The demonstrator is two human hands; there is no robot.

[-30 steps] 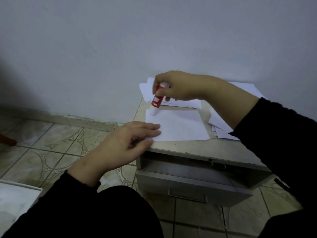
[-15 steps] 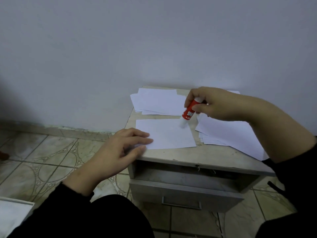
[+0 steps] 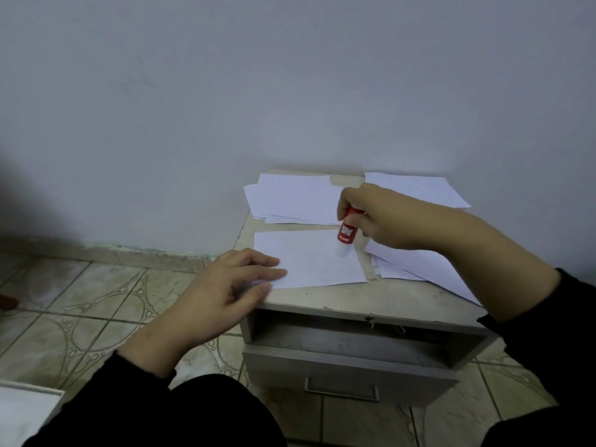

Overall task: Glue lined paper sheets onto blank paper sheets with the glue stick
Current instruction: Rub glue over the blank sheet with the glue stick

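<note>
glue stick (image 3: 345,233) near upright, tip on sheet (image 3: 316,262) | right hand (image 3: 383,217) fingers wrapped round it; left hand (image 3: 222,285) fingers flat, pinning near-left corner | stroke runs leftward toward them

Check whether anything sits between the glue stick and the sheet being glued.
Nothing visible does. The right hand holds the glue stick tip-down on the front sheet, near its right side. The left hand presses only that sheet's near left corner.
</note>
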